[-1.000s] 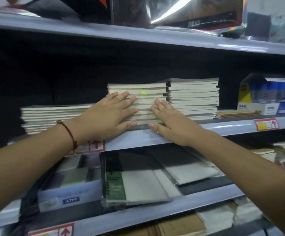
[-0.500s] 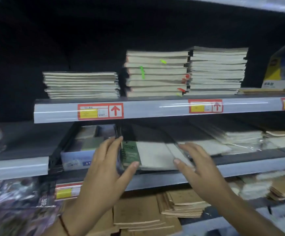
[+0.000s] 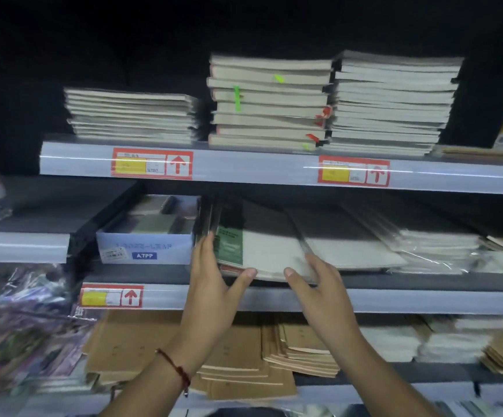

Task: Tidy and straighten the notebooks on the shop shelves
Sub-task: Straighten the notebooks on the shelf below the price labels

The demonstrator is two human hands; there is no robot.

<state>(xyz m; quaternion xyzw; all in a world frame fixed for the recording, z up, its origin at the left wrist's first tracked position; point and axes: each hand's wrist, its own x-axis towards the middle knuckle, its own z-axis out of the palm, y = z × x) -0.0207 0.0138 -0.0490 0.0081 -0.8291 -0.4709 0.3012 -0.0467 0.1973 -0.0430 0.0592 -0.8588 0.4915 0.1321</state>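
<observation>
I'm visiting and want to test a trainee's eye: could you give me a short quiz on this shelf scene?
1. True or false: both hands, left hand and right hand, are at the spiral notebook stack.
2. How many notebook stacks sit side by side on the upper shelf?
3. The box beside the spiral stack lies on which side of it: A left, B right?

Key: 1 true; 2 three; 3 A.
</observation>
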